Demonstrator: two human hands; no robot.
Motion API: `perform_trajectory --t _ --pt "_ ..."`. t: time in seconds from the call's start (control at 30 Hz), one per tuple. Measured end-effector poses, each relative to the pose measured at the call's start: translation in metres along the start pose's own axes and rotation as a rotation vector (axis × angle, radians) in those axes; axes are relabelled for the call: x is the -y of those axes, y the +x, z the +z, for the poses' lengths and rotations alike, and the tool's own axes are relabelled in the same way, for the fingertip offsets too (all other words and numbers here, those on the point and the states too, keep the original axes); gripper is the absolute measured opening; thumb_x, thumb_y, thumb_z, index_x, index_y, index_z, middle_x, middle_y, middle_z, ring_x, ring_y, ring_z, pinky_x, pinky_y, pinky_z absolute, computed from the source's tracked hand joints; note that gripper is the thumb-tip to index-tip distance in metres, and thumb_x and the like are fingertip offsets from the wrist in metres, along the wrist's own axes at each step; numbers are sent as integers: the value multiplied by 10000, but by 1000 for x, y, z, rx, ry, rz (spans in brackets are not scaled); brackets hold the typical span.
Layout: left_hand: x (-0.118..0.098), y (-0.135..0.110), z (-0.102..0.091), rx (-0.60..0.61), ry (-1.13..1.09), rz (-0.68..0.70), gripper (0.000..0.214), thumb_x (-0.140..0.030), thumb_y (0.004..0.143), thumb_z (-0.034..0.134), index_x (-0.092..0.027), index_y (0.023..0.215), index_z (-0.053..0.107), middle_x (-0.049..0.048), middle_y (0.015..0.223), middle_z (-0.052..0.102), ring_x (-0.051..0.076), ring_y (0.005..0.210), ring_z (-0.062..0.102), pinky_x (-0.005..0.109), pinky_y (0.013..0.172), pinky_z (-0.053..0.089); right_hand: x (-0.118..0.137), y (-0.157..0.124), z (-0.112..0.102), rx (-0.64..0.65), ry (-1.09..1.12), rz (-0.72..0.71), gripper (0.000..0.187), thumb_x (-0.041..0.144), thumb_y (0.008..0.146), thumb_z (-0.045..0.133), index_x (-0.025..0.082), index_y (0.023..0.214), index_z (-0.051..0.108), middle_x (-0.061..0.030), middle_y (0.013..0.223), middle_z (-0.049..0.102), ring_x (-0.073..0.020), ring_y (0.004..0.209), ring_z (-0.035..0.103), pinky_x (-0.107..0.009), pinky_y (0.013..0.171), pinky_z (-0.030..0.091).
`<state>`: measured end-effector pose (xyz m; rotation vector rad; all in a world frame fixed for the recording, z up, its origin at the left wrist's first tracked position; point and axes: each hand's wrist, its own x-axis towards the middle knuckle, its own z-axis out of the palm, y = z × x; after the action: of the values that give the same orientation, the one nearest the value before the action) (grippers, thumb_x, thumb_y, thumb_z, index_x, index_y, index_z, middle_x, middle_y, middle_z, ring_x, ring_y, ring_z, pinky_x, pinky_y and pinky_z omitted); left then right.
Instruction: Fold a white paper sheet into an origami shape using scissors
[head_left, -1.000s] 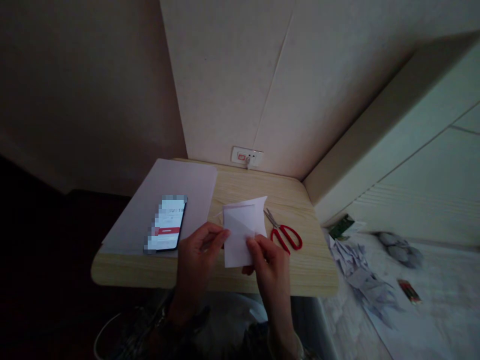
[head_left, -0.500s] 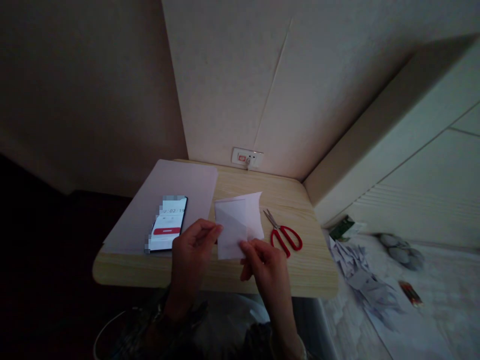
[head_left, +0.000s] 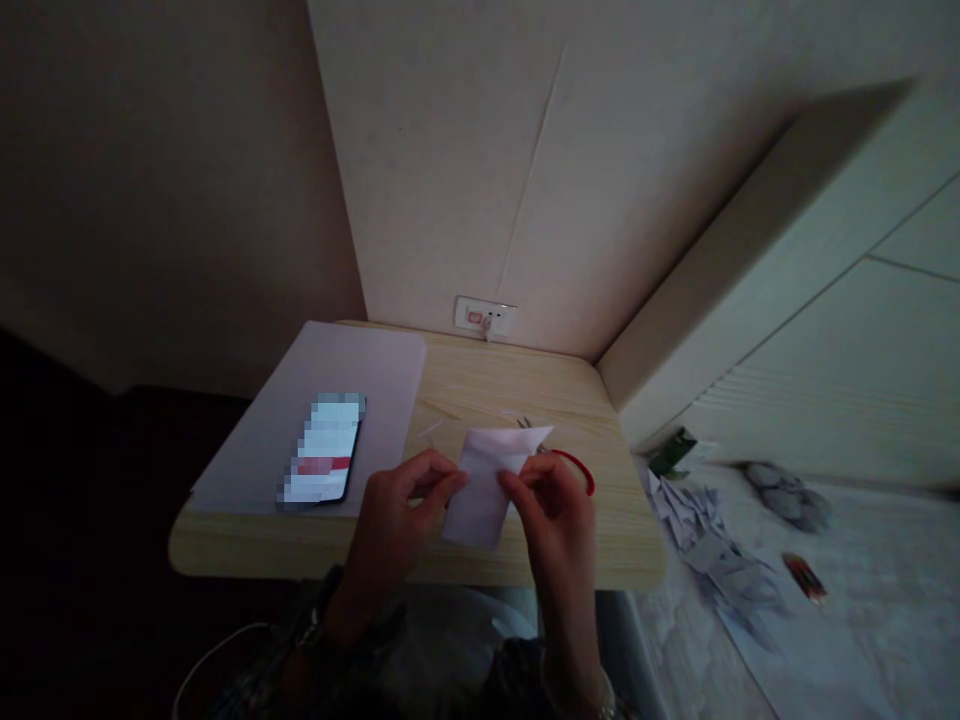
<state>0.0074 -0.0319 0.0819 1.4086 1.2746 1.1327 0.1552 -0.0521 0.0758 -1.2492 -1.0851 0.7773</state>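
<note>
Both my hands hold a small folded white paper (head_left: 486,480) just above the front of a light wooden table (head_left: 480,385). My left hand (head_left: 397,515) pinches its left edge, fingers closed. My right hand (head_left: 551,505) pinches its upper right part, fingers closed. Red-handled scissors (head_left: 577,465) lie on the table just behind my right hand, mostly hidden by it and the paper.
A phone (head_left: 322,462) with a lit screen lies on a large white sheet (head_left: 330,385) on the table's left half. A wall socket (head_left: 484,317) sits behind the table. To the right, paper scraps (head_left: 712,555) and small items lie on a white surface.
The paper has been brought closer and lower, and its top now looks folded down, so it appears shorter. My right hand has moved up onto its upper right part, covering the scissors.
</note>
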Motion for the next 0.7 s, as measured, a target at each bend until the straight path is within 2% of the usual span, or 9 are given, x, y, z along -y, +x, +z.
perform_trajectory --t 0.1,0.2,0.43,0.6,0.7 --pt "0 1 0 15 18 2 171 -272 744 621 -193 593 600 -43 563 620 131 566 609 202 563 448 1 0 0 9 -4 15 134 251 798 647 200 685 594 37 630 576 -122 606 547 -230 577 433" --pt "0 1 1 36 47 15 166 -271 750 614 -189 605 606 -38 576 626 136 577 619 206 570 449 2 1 0 54 16 49 92 243 763 668 197 730 595 25 680 599 -134 645 559 -242 600 436" --pt "0 -1 5 111 85 36 189 -283 761 594 -192 595 588 -37 556 614 145 556 616 216 547 441 4 4 -5 -47 -67 64 301 319 755 661 201 565 459 61 559 422 -104 545 413 -222 514 338" --pt "-1 0 2 160 73 -2 183 -288 754 599 -195 597 603 -22 562 647 158 564 635 222 545 454 4 7 -8 -19 23 125 170 273 692 709 195 634 570 31 630 561 -134 614 530 -236 573 416" --pt "-2 0 0 189 49 -11 163 -272 740 607 -198 595 614 -11 573 681 163 567 649 224 547 472 3 8 -10 -15 52 129 217 252 667 738 200 599 539 40 611 549 -131 609 522 -230 567 414"
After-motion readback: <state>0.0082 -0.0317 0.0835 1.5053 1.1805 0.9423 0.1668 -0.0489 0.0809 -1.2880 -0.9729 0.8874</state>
